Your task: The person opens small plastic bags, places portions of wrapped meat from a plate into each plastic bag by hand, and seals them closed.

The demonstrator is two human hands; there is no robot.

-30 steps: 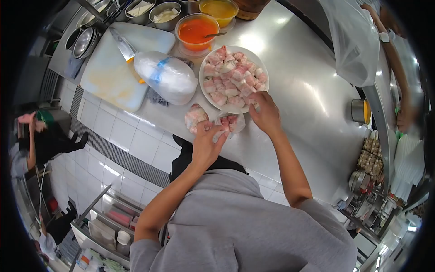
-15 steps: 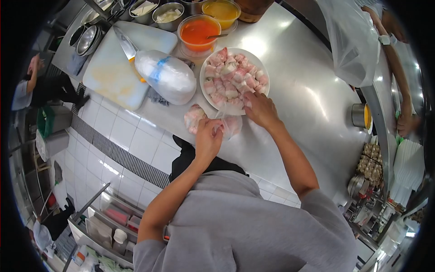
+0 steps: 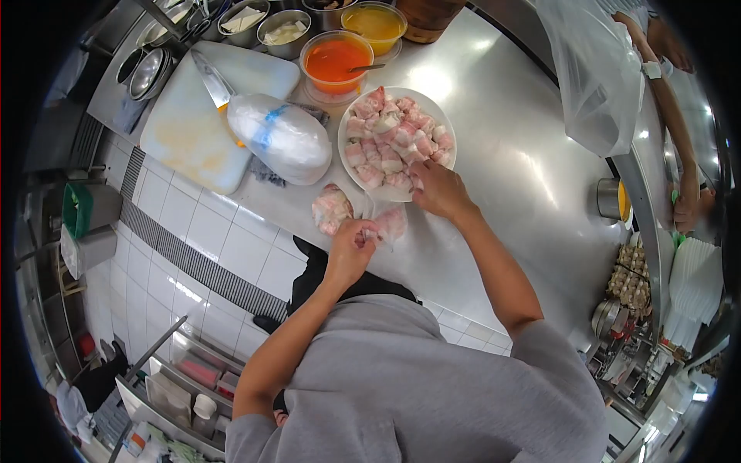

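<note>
My left hand [image 3: 353, 245] is closed in a pinch on the edge of a clear plastic bag [image 3: 392, 222] with pink meat inside, at the table's front edge. Just left of it lies a filled bag of meat rolls [image 3: 330, 207]. At the lower right rim of a white plate [image 3: 451, 123], my right hand [image 3: 443, 190] has its fingers closed around a pale pink meat roll, largely hidden by them. A heap of bacon-wrapped rolls [image 3: 390, 135] covers the plate.
Left of the plate, a large wrapped clear bundle [image 3: 289, 143] lies beside a white cutting board [image 3: 181, 139] with a knife [image 3: 212, 81]. Tubs of orange liquid [image 3: 336, 60] and yellow liquid [image 3: 376, 25] stand behind. A plastic bag [image 3: 598, 100] hangs at right, near another person's arm [image 3: 671, 116].
My right hand has drawn slightly back toward the plate's rim with its fingers closed. My left hand has lowered a little, still pinching the bag.
</note>
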